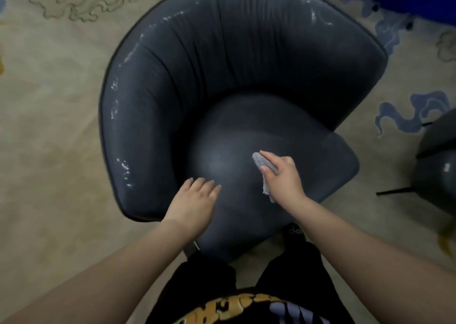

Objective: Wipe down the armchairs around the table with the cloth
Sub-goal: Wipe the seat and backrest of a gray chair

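1. Left hand point(195, 197): flat on the seat of the dark armchair point(237, 59) at 7 o'clock, fingers spread, holding nothing.
2. Right hand point(281, 173): fingers closed on the grey cloth point(262, 162), pressed to the seat at 4 o'clock.
3. Cloth judged soft, light; bunch in palm. Upholstery looks smooth, possibly slippery.
4. Shirt print point(246, 306): blurred, unreadable.
5. Second chair point(436, 165) at 3 o'clock.

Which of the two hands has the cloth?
The right hand holds the grey cloth on the seat; the left hand rests flat and empty.
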A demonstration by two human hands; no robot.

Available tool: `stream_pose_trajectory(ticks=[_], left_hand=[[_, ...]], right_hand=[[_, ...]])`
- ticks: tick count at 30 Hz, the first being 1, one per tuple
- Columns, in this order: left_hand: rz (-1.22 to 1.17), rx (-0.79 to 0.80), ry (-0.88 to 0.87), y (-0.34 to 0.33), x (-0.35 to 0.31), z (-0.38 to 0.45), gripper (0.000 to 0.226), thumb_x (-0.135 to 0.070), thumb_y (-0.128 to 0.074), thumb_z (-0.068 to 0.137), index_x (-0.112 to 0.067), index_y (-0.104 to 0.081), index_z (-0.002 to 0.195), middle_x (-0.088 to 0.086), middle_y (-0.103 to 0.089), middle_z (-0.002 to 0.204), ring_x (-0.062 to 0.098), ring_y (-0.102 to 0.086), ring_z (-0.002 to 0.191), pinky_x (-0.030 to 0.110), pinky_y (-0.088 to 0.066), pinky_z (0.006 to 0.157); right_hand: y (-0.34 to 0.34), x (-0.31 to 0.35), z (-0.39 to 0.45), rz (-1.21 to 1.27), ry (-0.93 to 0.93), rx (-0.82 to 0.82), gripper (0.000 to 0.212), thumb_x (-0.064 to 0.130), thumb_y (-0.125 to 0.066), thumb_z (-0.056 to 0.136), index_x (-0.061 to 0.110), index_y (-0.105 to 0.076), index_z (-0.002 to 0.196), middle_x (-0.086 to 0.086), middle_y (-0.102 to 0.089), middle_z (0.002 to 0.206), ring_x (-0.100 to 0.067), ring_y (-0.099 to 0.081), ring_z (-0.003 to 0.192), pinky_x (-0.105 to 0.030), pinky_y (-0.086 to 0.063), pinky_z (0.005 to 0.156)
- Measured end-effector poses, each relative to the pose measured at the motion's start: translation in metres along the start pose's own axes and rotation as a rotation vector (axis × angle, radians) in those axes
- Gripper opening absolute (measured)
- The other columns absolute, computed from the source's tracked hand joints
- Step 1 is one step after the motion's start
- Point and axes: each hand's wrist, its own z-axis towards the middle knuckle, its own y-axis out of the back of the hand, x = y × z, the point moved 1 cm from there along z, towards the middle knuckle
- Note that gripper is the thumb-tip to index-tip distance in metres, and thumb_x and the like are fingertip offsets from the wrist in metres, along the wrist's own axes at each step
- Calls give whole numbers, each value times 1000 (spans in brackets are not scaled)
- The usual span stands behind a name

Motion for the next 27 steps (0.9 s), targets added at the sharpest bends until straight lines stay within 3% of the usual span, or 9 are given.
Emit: stream_pose_trajectory(ticks=[4, 9, 13, 16, 20, 22, 24, 27], left_hand=[[55, -6, -135, 9, 44, -23, 55, -31, -32, 99, -20, -19, 151, 2, -25, 156, 24, -19, 143, 40, -8, 116], [67, -17, -157, 24, 72, -32, 55, -37, -34, 99, -21, -22, 151, 0, -28, 155, 22, -22, 142, 40, -8, 116], [45, -119, -113, 45, 87, -34, 55, -37, -48, 94, -23, -37, 146, -1, -42, 148, 22, -35, 137, 39, -16, 115], [49, -199, -78, 60, 112, -35, 54, -36, -55, 91, -23, -43, 142, -1, -48, 143, 22, -41, 134, 39, -22, 113], [76, -164, -121, 72, 145, -34, 56, -40, -51, 93, -26, -38, 146, -4, -41, 148, 20, -33, 138, 37, -17, 114], [108, -145, -172, 77, 163, -30, 56, -43, -49, 94, -28, -35, 147, -7, -37, 150, 18, -30, 140, 36, -15, 115], [141, -158, -219, 82, 182, -24, 56, -45, -46, 95, -30, -32, 147, -9, -35, 151, 17, -28, 141, 35, -14, 116], [181, -136, -341, 87, 210, -8, 57, -46, -45, 95, -31, -30, 148, -9, -33, 152, 17, -25, 142, 35, -13, 117]], right_hand=[[-23, 14, -30, 87, -45, -84, 34, 18, -53, 95, 34, -58, 125, 8, -38, 101, -31, -58, 77, -20, -39, 33], [-33, 26, -56, 114, -51, -163, 34, 18, -52, 95, 35, -59, 123, 6, -40, 102, -27, -58, 73, -20, -41, 33], [-40, 26, -64, 90, -16, -165, 34, 16, -52, 95, 31, -60, 124, 5, -41, 103, -13, -56, 81, -6, -41, 42], [-51, 25, -65, 107, -10, -121, 33, 18, -53, 94, 34, -60, 122, 2, -42, 106, -18, -57, 75, -16, -42, 36], [-66, 32, -69, 124, -8, -132, 33, 19, -54, 94, 35, -60, 122, 9, -41, 102, -23, -58, 72, -25, -46, 39], [-77, 38, -71, 117, -2, -154, 35, 19, -54, 93, 35, -59, 123, 14, -40, 99, -18, -58, 80, -28, -53, 54], [-89, 47, -71, 99, 4, -179, 35, 19, -54, 93, 35, -59, 124, 15, -39, 99, -13, -58, 86, -21, -52, 73], [-115, 60, -68, 111, -25, -228, 35, 19, -54, 94, 36, -58, 124, 14, -39, 99, -18, -58, 86, -31, -52, 77]])
